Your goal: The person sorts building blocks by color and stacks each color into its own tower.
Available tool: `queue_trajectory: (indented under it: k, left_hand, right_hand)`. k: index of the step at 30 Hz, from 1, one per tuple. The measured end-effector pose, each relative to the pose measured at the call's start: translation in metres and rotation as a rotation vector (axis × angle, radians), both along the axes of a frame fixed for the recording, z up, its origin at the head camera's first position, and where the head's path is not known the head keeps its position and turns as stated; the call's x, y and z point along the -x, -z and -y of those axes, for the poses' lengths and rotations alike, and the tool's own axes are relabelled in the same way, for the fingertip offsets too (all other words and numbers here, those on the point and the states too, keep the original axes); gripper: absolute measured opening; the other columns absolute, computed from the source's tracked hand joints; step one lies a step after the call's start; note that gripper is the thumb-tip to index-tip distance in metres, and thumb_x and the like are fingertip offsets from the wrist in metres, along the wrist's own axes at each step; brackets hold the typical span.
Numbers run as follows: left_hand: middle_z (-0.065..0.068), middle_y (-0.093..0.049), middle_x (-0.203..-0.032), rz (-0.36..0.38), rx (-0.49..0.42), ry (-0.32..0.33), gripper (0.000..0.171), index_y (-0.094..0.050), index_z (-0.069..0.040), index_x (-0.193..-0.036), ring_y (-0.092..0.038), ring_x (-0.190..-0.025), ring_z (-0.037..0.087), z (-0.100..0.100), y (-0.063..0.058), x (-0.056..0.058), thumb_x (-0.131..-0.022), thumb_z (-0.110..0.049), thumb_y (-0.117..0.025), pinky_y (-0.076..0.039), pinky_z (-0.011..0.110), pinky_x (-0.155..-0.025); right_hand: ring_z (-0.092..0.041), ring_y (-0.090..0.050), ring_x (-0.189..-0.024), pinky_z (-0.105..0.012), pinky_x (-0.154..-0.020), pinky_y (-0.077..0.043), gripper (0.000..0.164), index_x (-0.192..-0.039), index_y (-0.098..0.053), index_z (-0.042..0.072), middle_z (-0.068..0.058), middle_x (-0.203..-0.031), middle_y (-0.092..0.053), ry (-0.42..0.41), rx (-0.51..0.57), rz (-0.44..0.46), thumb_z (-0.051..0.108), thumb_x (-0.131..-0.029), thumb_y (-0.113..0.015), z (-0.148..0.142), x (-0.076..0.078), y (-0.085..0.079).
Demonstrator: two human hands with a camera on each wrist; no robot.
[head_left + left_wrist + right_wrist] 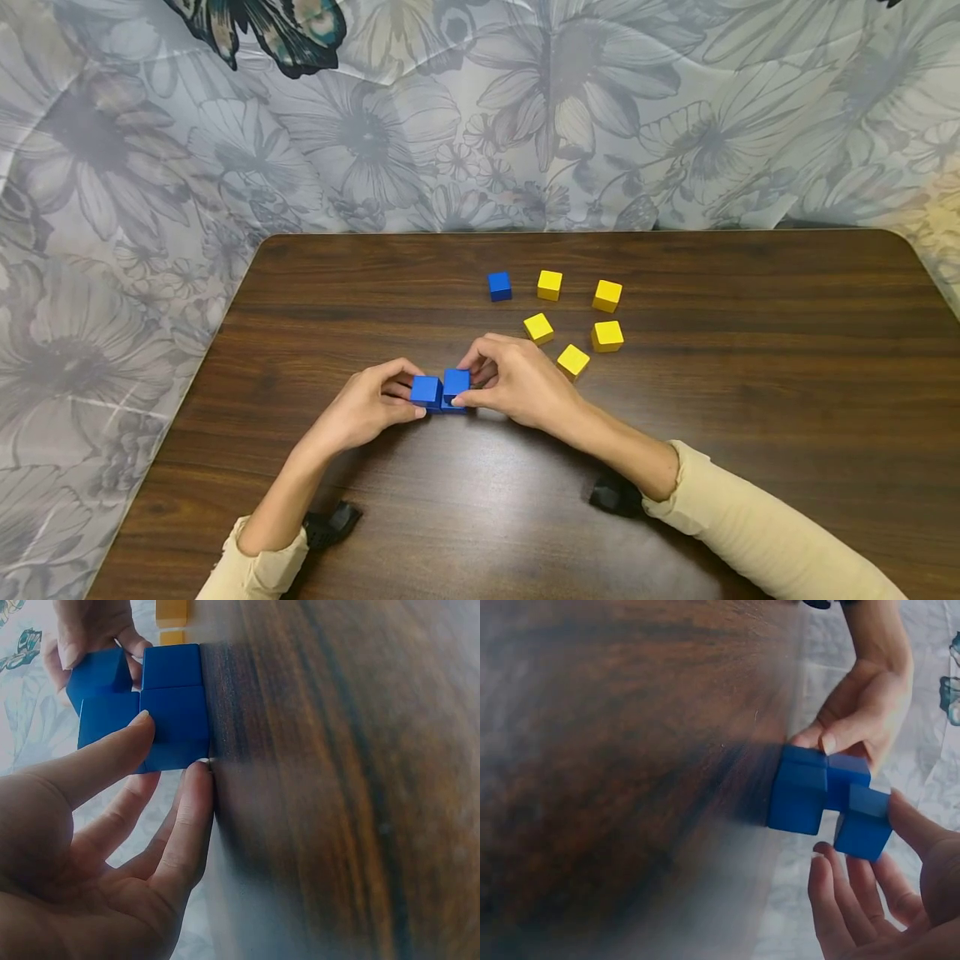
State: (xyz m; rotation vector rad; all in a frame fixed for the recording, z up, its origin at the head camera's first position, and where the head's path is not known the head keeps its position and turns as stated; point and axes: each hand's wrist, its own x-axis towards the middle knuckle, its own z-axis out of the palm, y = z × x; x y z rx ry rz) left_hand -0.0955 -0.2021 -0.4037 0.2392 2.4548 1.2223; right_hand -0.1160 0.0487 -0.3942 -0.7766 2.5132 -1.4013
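Note:
Two blue cubes stand side by side on the table, the nearer one (177, 724) and the farther one (172, 666) touching in the left wrist view. A third blue cube (426, 390) sits on the left one. My left hand (360, 408) holds this left stack, its thumb near the seam between the two cubes. Between thumb and fingers, my right hand (525, 379) pinches another blue cube (864, 825). That cube is slightly tilted and just above the right-hand lower cube, with a gap showing in the right wrist view.
One loose blue cube (499, 287) lies farther back on the brown wooden table (337, 292). Several yellow cubes (607, 337) are scattered to the right of it, one (573, 362) close to my right hand. A flowered cloth (375, 142) hangs behind the table.

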Motion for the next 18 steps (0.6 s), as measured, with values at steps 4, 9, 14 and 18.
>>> queue_trajectory:
  k: [4, 9, 14, 18]
  left_hand:
    - [0.009, -0.069, -0.105, -0.005, -0.007, 0.002, 0.031, -0.067, -0.011, -0.113, -0.068, -0.095, 0.022, 0.001, 0.0005, -0.0009, -0.085, -0.011, -0.08, -0.057, 0.036, -0.079]
    - [0.009, -0.068, -0.105, -0.003, -0.012, 0.009, 0.031, -0.066, -0.011, -0.113, -0.067, -0.095, 0.022, 0.001, -0.0005, -0.0005, -0.085, -0.01, -0.08, -0.057, 0.036, -0.08]
    - [0.009, -0.069, -0.105, 0.001, -0.014, 0.01, 0.031, -0.066, -0.011, -0.113, -0.068, -0.095, 0.022, 0.0007, -0.001, 0.0006, -0.085, -0.009, -0.08, -0.057, 0.036, -0.08]
    - [0.01, -0.069, -0.105, -0.004, -0.017, 0.015, 0.031, -0.066, -0.009, -0.113, -0.068, -0.095, 0.023, 0.0013, -0.0004, 0.0011, -0.085, -0.01, -0.08, -0.057, 0.036, -0.079]
  right_hand:
    - [-0.005, -0.068, -0.08, -0.019, -0.069, -0.055, 0.031, -0.092, -0.069, 0.017, 0.01, -0.091, -0.067, 0.003, -0.035, -0.019, 0.028, -0.072, -0.091, 0.0028, -0.0011, 0.0]
    - [-0.005, -0.068, -0.079, -0.019, -0.066, -0.054, 0.032, -0.092, -0.069, 0.017, 0.009, -0.091, -0.068, 0.006, -0.061, -0.038, 0.029, -0.072, -0.091, 0.0054, -0.0013, 0.0009]
    - [-0.006, -0.067, -0.079, -0.019, -0.066, -0.053, 0.033, -0.093, -0.069, 0.016, 0.008, -0.091, -0.068, 0.008, -0.097, -0.06, 0.029, -0.072, -0.091, 0.0076, -0.0013, 0.0015]
    - [-0.009, -0.067, -0.08, -0.02, -0.065, -0.052, 0.034, -0.093, -0.069, 0.016, 0.008, -0.09, -0.067, 0.012, -0.132, -0.072, 0.031, -0.072, -0.091, 0.0097, -0.0021, 0.0023]
